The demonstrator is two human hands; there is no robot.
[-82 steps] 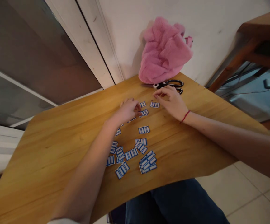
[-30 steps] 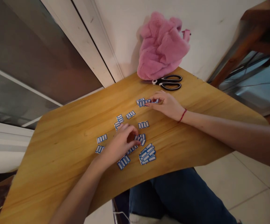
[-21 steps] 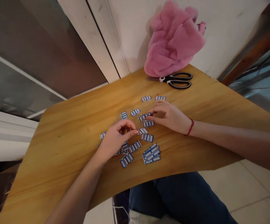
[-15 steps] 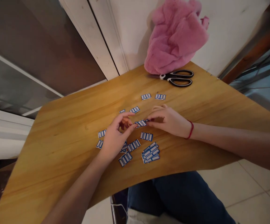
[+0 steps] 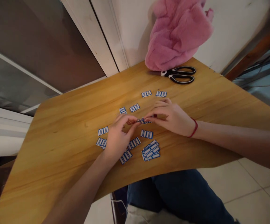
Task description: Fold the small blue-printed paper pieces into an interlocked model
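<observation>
Between my two hands is a small strip of white labels with blue borders (image 5: 144, 121), partly covered by fingers. My left hand (image 5: 120, 133) pinches its left end between thumb and forefinger. At the right end, the thumb and forefinger of my right hand (image 5: 171, 116) are closed on the same piece. Similar label strips lie around: one (image 5: 146, 134) just below the held piece, another (image 5: 135, 108) above, and more beside and partly under my left hand. A heap of overlapping label strips (image 5: 151, 151) sits nearer the table's front edge.
Black-handled scissors (image 5: 182, 74) rest at the back of the wooden table (image 5: 74, 124), blades partly under a pink plush cloth (image 5: 177, 37) against the wall. Two label strips lie in front of the scissors. A glazed door (image 5: 43, 37) stands to the left.
My right hand's fingers have moved left along the strip, closer to my left fingertips. The strip now shows less between them. The view has shifted slightly.
</observation>
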